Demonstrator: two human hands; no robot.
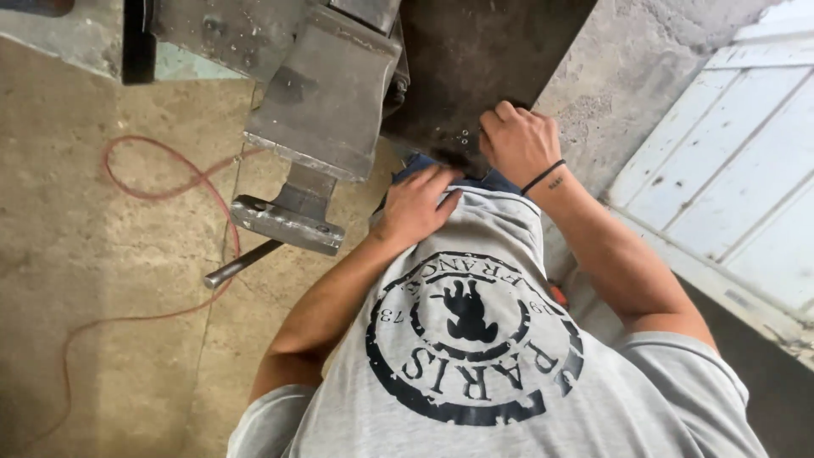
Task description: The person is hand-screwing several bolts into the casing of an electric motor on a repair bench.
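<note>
A dark, flat steel plate [483, 59] is seen lying level with the waist, its near edge drilled with small holes. Beside it stands a heavy grey steel vise [326, 102], a red cable [161, 182] looped on the concrete floor [76, 254]. The right hand [519, 142] is pressed knuckles-curled on the plate's edge — whether anything is pinched cannot be told. The left hand [415, 203] is laid flat, fingers together, against the grey shirt. A raw edge could cut the fingers — or the plate could slip.

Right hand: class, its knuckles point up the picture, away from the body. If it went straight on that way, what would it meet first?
The right hand already rests at the edge of the dark metal plate, so it would press into that, near the small holes. Depth is unclear.
</note>
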